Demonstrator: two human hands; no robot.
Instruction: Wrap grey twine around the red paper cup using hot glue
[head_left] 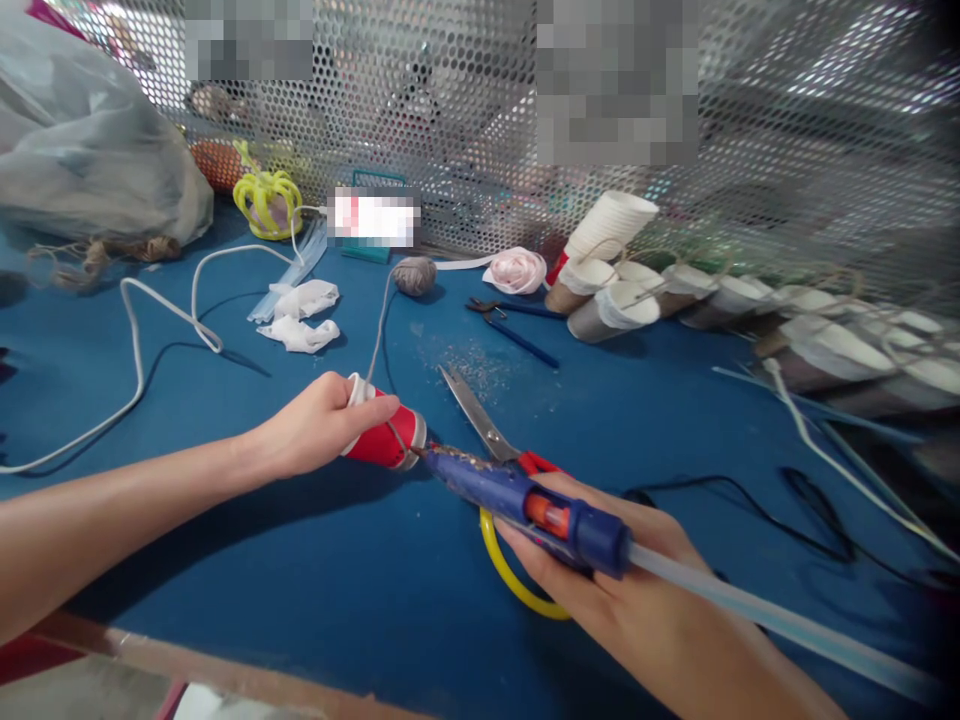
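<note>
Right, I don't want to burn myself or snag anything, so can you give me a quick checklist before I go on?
1. Left hand holding the red cup, thumb apart from the nozzle: ok.
2. Glue gun held in the right hand: ok.
3. Glue stick in the gun's back: ok.
4. Yarn strand free of visible knots between ball and cup: ok.
5. Scissors well clear of the gun: not ok, it overlaps them in this view.
6. Nozzle hot: cannot tell.

A blue table point(337, 560) bears scissors point(486, 428), their blades beside scattered bits point(480, 374), with spread pliers point(523, 341) beyond. Farther back sit a yarn ball point(415, 277) and a pink roll point(517, 270). Cups point(616, 312) line the right; leftward lie white scraps point(300, 334), clear sticks point(296, 274), a white cable point(136, 340) and, behind, a bag point(97, 150).
</note>
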